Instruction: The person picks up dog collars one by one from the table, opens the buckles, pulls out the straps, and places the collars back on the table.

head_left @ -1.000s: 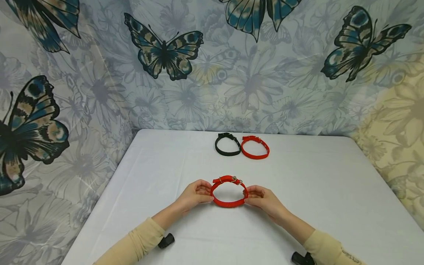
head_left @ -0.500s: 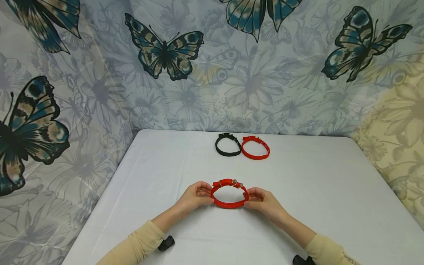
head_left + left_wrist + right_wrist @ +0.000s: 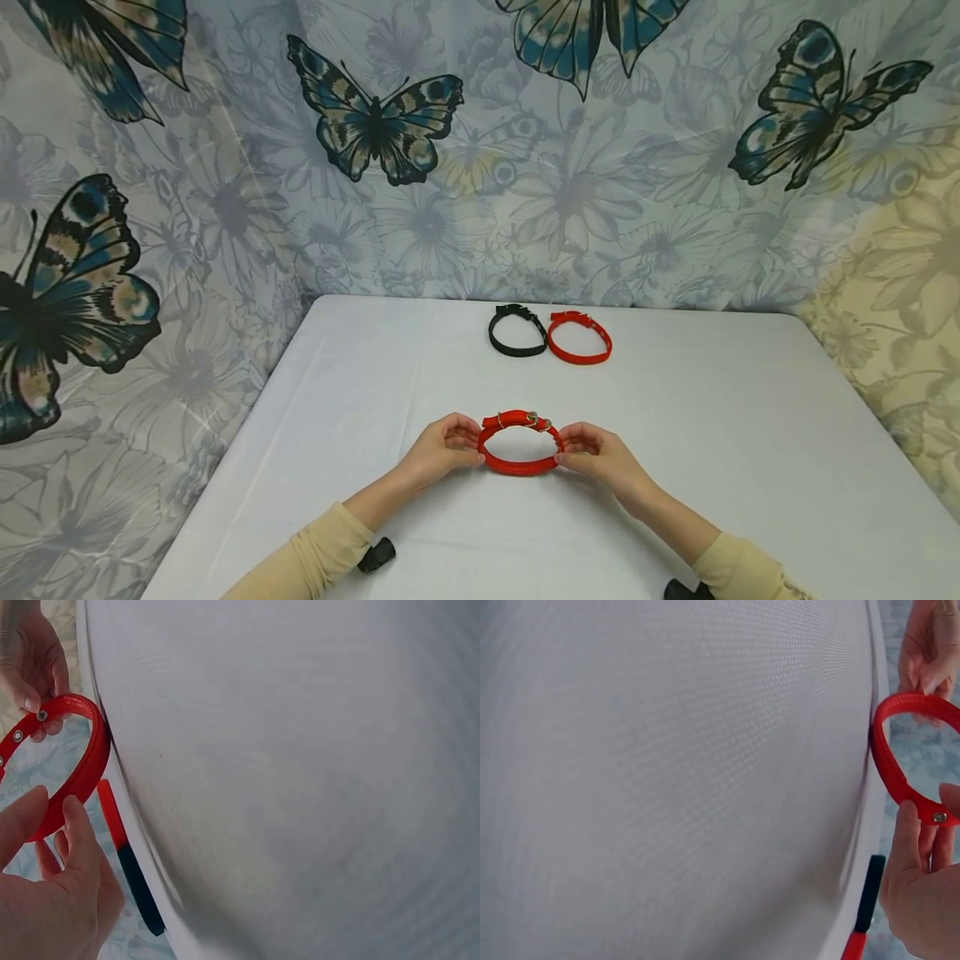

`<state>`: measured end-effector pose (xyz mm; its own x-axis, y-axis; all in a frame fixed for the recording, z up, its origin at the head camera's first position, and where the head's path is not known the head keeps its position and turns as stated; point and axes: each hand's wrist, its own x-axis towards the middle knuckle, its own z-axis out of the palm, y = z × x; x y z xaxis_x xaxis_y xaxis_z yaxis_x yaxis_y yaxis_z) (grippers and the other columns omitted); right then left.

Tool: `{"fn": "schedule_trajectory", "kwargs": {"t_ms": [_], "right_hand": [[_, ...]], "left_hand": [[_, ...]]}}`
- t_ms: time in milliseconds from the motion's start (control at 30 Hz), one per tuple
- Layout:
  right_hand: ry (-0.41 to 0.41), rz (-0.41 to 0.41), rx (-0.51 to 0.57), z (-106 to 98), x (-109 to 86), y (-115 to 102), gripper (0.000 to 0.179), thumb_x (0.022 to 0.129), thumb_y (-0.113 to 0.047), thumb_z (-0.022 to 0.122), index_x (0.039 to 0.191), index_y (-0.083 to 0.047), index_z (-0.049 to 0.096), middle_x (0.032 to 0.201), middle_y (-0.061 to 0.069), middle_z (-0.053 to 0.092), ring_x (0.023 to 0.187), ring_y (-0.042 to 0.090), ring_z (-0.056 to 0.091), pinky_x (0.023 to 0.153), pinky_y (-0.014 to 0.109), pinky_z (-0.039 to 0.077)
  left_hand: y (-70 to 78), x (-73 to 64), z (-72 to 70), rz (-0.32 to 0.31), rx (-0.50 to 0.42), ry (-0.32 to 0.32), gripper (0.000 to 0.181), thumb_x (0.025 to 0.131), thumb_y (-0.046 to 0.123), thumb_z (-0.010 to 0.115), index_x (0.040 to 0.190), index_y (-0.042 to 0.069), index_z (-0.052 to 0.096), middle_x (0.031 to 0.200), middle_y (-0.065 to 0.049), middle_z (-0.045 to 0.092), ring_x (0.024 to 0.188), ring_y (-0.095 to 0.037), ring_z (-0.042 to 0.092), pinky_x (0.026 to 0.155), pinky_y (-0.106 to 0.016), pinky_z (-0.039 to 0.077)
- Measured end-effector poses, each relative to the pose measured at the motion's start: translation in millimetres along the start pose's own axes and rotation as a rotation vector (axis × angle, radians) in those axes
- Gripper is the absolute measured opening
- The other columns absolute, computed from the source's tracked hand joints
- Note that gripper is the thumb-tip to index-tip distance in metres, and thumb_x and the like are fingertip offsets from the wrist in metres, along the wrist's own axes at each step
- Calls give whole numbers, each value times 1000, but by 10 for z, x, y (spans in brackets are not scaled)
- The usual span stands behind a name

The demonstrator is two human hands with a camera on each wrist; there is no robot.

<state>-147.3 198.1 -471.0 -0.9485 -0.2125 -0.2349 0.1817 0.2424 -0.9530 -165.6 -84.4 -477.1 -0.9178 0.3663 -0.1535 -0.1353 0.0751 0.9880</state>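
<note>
Red collar (image 3: 521,468) pinched by both hands (image 3: 438,446) (image 3: 603,457), black collar (image 3: 517,352) beside second red collar (image 3: 581,359) beyond

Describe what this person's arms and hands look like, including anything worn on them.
The left hand and right hand are bare. The left sleeve and right sleeve are pale yellow-beige, ending short of the wrists. The right one bears a darker marking, unreadable here. A small black device shows by the left cuff and another by the right.

Red collar (image 3: 521,469) of smooth leather-like material, buckle (image 3: 532,416) and eyelets (image 3: 42,715) of shiny metal, below it matt woven tablecloth (image 3: 712,400), behind it cloth backdrop (image 3: 577,196)
</note>
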Motion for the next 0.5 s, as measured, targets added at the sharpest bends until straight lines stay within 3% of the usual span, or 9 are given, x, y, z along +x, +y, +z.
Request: {"fn": "schedule_trajectory", "kwargs": {"t_ms": [500], "right_hand": [[4,8,-6,-5,1,2,38,85,-11,74,116,4,59,98,10,63,92,22,59,76,25,53]], "left_hand": [[45,-28,20,37,27,1,32,81,-2,74,110,-2,60,103,-13,65,95,-22,62,77,-25,51]]}}
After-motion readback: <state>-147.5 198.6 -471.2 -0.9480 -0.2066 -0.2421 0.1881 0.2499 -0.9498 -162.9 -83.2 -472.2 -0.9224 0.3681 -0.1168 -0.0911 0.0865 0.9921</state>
